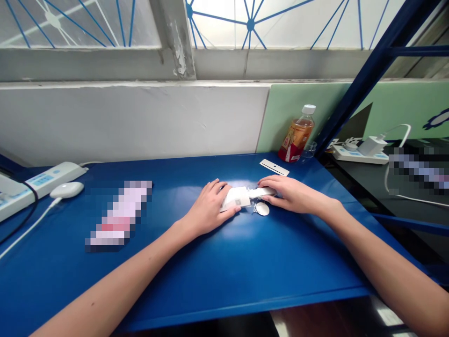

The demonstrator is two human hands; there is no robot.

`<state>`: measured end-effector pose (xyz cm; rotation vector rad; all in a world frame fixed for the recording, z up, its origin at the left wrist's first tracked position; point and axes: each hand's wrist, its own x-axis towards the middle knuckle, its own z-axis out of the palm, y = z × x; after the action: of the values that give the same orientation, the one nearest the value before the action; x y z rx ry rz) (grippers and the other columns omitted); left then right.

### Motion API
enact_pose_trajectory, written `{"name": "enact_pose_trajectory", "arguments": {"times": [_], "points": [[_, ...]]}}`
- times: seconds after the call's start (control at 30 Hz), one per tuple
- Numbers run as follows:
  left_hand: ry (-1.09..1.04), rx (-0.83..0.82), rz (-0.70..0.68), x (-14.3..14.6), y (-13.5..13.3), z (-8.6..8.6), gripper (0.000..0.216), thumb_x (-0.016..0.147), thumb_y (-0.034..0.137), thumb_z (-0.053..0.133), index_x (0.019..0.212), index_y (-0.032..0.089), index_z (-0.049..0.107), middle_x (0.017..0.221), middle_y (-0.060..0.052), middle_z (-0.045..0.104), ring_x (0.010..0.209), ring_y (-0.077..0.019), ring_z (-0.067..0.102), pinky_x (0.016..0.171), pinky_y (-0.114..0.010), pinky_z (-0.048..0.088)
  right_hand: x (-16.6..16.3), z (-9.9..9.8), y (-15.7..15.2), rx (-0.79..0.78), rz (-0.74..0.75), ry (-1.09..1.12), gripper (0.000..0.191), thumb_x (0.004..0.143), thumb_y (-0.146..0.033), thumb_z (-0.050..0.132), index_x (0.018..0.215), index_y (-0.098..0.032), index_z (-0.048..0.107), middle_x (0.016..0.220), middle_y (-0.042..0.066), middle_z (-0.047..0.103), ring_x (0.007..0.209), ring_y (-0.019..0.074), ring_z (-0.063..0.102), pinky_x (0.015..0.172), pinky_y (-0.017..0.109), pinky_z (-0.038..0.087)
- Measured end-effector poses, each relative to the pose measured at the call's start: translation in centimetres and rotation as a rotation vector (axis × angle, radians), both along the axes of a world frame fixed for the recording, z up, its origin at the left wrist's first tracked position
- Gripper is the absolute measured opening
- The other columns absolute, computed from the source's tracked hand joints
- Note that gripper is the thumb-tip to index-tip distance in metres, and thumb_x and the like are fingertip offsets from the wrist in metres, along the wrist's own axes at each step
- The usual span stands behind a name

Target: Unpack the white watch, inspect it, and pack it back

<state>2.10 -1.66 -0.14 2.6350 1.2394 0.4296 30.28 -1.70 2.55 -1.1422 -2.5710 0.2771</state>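
Note:
On the blue desk (168, 290), my left hand (208, 206) grips a small white packet (239, 196) with a grey square print, thumb along its near edge and fingers at its far left. To the right of it, my right hand (286, 192) pinches a narrow white-grey piece (262, 192) between thumb and fingers; its exact kind is unclear. The two pieces meet or nearly meet, with clear plastic around them. A round white disc (262, 209) lies just below, near my right thumb.
A flat white strip (274, 167) lies behind my right hand, near an upright drink bottle (298, 135). At left are a blurred-out phone-like object (121, 215), a white plug or case with cable (66, 190) and a power strip (42, 183). A blue post (368, 70) slants at right.

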Motion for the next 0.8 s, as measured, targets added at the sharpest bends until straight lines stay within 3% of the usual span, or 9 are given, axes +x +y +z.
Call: {"name": "enact_pose_trajectory", "arguments": {"times": [0.17, 0.4, 0.57, 0.67, 0.8], "points": [[0.004, -0.001, 0.002, 0.0, 0.0, 0.0, 0.058, 0.094, 0.057, 0.05, 0.135, 0.016, 0.048, 0.145, -0.017, 0.048, 0.141, -0.0387, 0.033, 0.115, -0.055, 0.028, 0.4, 0.4, 0.2, 0.025, -0.055, 0.023, 0.029, 0.096, -0.036, 0.048, 0.115, -0.023, 0.065, 0.108, 0.01, 0.071, 0.096, 0.0271, 0.067, 0.08, 0.039, 0.052], [0.016, -0.007, -0.004, -0.1, 0.0, -0.1, 0.061, 0.095, 0.059, 0.047, 0.138, 0.015, 0.046, 0.147, -0.018, 0.045, 0.142, -0.0378, 0.033, 0.116, -0.055, 0.026, -0.7, 0.2, -0.1, -0.002, -0.214, 0.554, 0.029, 0.084, -0.046, 0.067, 0.074, -0.019, 0.069, 0.072, 0.003, 0.071, 0.064, 0.0189, 0.062, 0.059, 0.031, 0.046], [0.034, -0.017, -0.003, 0.0, -0.1, 0.0, 0.065, 0.095, 0.059, 0.046, 0.14, 0.013, 0.044, 0.148, -0.019, 0.043, 0.142, -0.0385, 0.032, 0.117, -0.055, 0.024, -1.5, -0.5, -0.1, -0.022, -0.253, 0.626, 0.028, 0.084, -0.045, 0.068, 0.074, -0.02, 0.073, 0.07, 0.003, 0.064, 0.063, 0.0176, 0.056, 0.058, 0.032, 0.045], [0.024, -0.016, -0.01, 0.1, -0.2, 0.1, 0.065, 0.095, 0.058, 0.047, 0.14, 0.012, 0.044, 0.147, -0.02, 0.044, 0.142, -0.0388, 0.032, 0.116, -0.056, 0.024, -1.8, -0.9, 0.1, -0.025, -0.251, 0.685, 0.028, 0.083, -0.047, 0.068, 0.074, -0.021, 0.073, 0.08, 0.006, 0.064, 0.075, 0.0205, 0.06, 0.067, 0.034, 0.05], [0.004, -0.014, -0.011, 0.1, -0.1, 0.1, 0.062, 0.094, 0.055, 0.051, 0.138, 0.012, 0.047, 0.146, -0.021, 0.045, 0.141, -0.0397, 0.034, 0.116, -0.057, 0.025, -2.3, -1.1, 0.2, -0.374, -0.167, 0.932, 0.031, 0.086, -0.05, 0.065, 0.082, -0.02, 0.071, 0.101, 0.009, 0.072, 0.093, 0.0238, 0.066, 0.081, 0.038, 0.053]]}}
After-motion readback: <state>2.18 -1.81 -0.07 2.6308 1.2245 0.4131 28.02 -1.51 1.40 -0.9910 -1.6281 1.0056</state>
